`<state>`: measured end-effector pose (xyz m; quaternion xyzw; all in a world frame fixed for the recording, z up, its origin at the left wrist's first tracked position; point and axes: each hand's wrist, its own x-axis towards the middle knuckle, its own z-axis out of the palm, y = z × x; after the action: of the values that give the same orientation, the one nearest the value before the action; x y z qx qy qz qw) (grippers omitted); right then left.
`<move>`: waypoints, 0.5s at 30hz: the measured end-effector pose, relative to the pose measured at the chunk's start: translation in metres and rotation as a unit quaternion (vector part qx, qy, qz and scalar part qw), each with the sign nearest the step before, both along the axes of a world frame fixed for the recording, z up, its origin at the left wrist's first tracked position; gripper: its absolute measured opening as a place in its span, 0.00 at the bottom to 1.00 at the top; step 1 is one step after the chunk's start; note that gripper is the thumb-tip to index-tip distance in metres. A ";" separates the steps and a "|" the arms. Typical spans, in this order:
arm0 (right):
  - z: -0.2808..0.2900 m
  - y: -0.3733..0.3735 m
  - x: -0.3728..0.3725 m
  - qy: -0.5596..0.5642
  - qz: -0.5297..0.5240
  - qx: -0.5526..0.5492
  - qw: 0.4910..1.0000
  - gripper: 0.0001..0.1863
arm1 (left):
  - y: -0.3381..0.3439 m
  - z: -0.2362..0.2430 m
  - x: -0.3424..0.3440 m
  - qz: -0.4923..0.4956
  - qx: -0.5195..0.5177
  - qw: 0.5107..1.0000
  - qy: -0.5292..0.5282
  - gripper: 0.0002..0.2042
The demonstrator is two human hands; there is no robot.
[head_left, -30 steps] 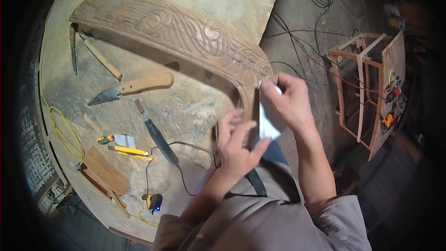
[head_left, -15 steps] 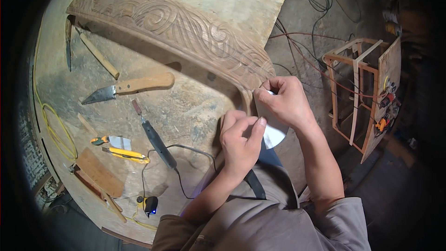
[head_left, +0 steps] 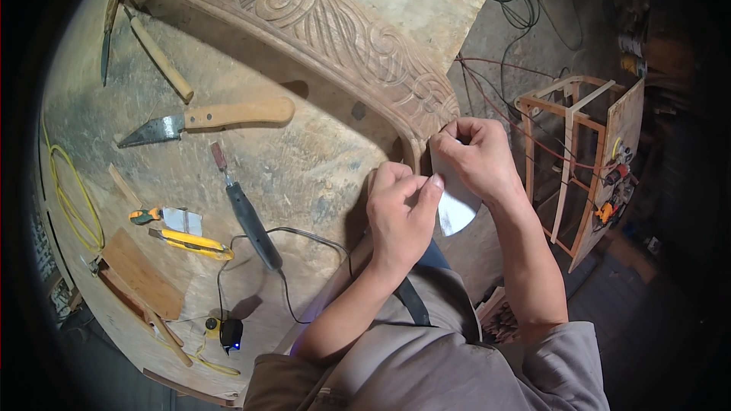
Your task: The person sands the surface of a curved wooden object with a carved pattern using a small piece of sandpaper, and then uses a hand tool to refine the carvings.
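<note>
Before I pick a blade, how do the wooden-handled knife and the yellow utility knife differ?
The wooden-handled knife looks longer and bulkier than the yellow utility knife. Toward the picture's right, the wooden-handled knife slants up, the yellow utility knife down. The wooden-handled knife's broad blade is plainly bare; the yellow utility knife's is hard to make out. Both lie on the workbench.

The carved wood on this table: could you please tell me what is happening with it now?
A person pinches a pale sheet in the right hand, at the near end of the carved wood. The left hand is close beside; its exact grip is unclear. On the table, a black power tool and a yellow cutter lie unheld.
</note>
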<state>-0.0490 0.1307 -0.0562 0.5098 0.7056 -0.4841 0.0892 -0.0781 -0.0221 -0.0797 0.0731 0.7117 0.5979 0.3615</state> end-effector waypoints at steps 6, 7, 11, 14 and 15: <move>-0.001 0.003 -0.001 -0.010 0.039 -0.018 0.999 0.11 | -0.006 -0.003 0.001 -0.013 -0.009 1.000 -0.006 0.09; -0.001 0.004 -0.002 -0.021 0.062 -0.012 0.998 0.11 | -0.007 -0.003 0.002 -0.018 -0.014 1.000 -0.013 0.09; -0.002 0.012 -0.007 -0.017 0.025 -0.003 1.000 0.12 | 0.008 0.000 -0.005 0.011 -0.005 1.000 -0.020 0.10; 0.002 0.007 -0.007 -0.025 0.056 0.010 0.998 0.12 | 0.000 0.000 -0.001 -0.001 -0.007 0.999 -0.034 0.11; 0.005 0.005 -0.009 -0.025 0.085 0.021 0.996 0.12 | -0.003 -0.001 0.001 -0.001 -0.002 0.999 -0.045 0.11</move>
<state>-0.0580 0.1352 -0.0511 0.4616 0.7539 -0.4469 0.1372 -0.0772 -0.0254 -0.0809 0.0461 0.6957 0.5992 0.3935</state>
